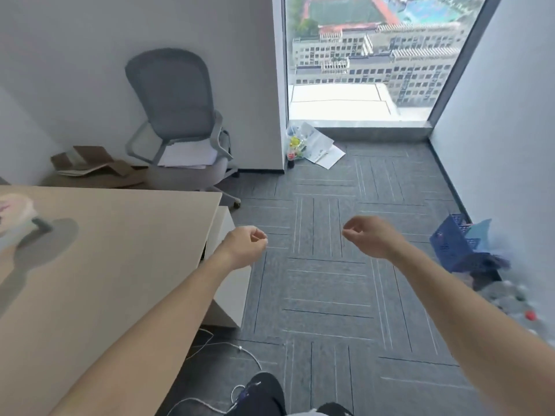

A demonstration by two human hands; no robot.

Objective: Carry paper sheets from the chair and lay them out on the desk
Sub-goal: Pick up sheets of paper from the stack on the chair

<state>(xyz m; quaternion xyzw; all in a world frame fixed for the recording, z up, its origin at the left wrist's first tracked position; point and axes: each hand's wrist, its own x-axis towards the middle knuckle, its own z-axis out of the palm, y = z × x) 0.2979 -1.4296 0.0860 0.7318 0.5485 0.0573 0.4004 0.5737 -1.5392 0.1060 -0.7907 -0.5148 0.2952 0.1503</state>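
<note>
Several paper sheets are seen stacked on the chair seat. Left hand and right hand are held well short of the chair, fingers loosely curled, empty. Sheets may be fanned or dropped if gripped unevenly.

No legible text, brand or number was found. The paper sheets on the chair showed no readable print; printing on the loose papers on the floor was too blurred.

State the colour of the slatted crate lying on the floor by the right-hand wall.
The crate is dark blue, shown in the head view, the only one.
</note>
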